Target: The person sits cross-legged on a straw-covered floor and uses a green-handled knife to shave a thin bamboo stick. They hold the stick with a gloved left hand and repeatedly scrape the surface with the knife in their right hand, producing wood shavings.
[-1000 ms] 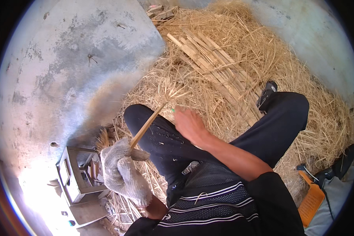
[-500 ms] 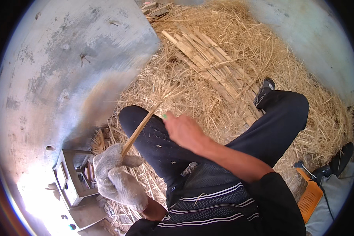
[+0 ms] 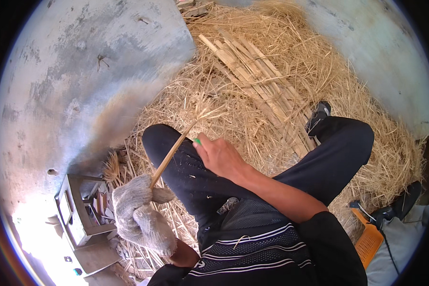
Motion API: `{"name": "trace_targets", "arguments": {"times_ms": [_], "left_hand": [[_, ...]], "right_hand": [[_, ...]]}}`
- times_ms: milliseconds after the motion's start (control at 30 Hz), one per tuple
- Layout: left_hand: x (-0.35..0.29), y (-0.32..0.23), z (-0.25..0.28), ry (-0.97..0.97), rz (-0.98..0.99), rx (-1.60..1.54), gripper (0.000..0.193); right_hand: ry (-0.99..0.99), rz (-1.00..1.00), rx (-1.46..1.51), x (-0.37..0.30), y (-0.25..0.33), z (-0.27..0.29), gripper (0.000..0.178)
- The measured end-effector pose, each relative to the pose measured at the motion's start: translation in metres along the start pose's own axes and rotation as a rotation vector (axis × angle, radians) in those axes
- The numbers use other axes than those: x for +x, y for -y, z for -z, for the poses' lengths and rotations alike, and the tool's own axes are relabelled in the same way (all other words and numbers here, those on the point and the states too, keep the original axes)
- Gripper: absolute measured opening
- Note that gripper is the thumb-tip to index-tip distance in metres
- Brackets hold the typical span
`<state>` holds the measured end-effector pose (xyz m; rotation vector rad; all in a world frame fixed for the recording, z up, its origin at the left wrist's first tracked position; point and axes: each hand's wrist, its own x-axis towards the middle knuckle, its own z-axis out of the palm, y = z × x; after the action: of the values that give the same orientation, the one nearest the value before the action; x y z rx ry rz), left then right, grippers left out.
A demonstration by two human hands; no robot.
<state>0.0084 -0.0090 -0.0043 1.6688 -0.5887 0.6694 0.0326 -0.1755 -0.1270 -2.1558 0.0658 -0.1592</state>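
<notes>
My left hand wears a thick grey knitted glove and is closed round the lower end of a narrow bamboo strip. The strip slants up over my left thigh, and its far tip is frayed into thin splinters. My bare right hand is closed just right of the strip, above my lap. A small green piece shows at its fingertips; the rest of what it holds is hidden, so its kind cannot be told.
Flat bamboo strips lie on a wide heap of pale shavings. A wooden stool-like frame with scraps inside stands at my left by the grey wall. An orange perforated plastic piece and a black shoe are at lower right.
The whole view has shifted slightly. Both hands keep nearly the same pose, and the bamboo strip stays in my gloved left hand.
</notes>
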Motion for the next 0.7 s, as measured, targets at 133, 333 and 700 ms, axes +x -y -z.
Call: {"name": "trace_targets", "arguments": {"times_ms": [133, 333, 700], "left_hand": [[-0.004, -0.005, 0.004, 0.013, 0.060, -0.085, 0.021], [-0.011, -0.005, 0.006, -0.131, 0.147, -0.116, 0.026], [0.008, 0.006, 0.024, 0.305, -0.265, -0.005, 0.040]], "right_hand": [[-0.025, -0.133, -0.240, 0.009, -0.021, -0.002, 0.028], [0.032, 0.053, 0.105, -0.017, 0.047, 0.036, 0.025], [0.012, 0.079, -0.197, -0.041, 0.046, 0.042, 0.019]]}}
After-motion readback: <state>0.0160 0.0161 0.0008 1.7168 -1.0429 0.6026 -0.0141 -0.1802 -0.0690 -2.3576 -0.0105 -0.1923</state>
